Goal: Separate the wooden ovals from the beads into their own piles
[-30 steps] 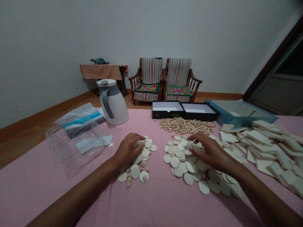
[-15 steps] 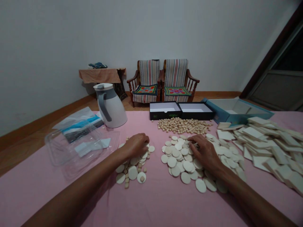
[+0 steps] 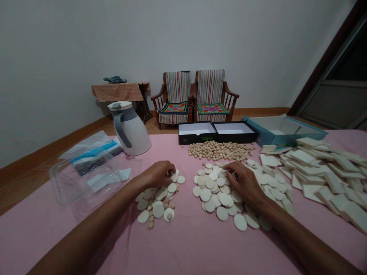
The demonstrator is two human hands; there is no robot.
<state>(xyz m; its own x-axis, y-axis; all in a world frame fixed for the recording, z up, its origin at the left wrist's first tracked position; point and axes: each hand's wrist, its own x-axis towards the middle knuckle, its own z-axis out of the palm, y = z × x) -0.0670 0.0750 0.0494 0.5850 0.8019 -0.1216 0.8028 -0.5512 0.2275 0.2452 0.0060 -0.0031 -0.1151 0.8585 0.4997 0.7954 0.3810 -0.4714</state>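
Observation:
My left hand (image 3: pixel 161 174) is over the far side of a smaller mixed pile of pale round wooden discs (image 3: pixel 158 209) and small wooden cubes (image 3: pixel 150 225). Its fingers are curled together, and whatever they may hold is hidden. My right hand (image 3: pixel 243 178) rests at the far side of a larger heap of wooden discs (image 3: pixel 205 194). The index finger reaches out onto the discs, with the thumb a little apart from it; no disc shows clearly in its grasp. One cube (image 3: pixel 169 216) lies on a disc at the small pile's near edge.
Beyond the large heap lie many small wooden cubes (image 3: pixel 218 150), then two black boxes (image 3: pixel 197 138) and a blue box (image 3: pixel 263 140). Square wooden tiles (image 3: pixel 323 172) are heaped at right. A white jug (image 3: pixel 134 133) and clear plastic trays (image 3: pixel 61 191) stand on the left.
The view has shifted slightly, moving everything a little left. My left hand's fingers have turned slightly over the small pile. My right hand stays at the far part of the disc heap.

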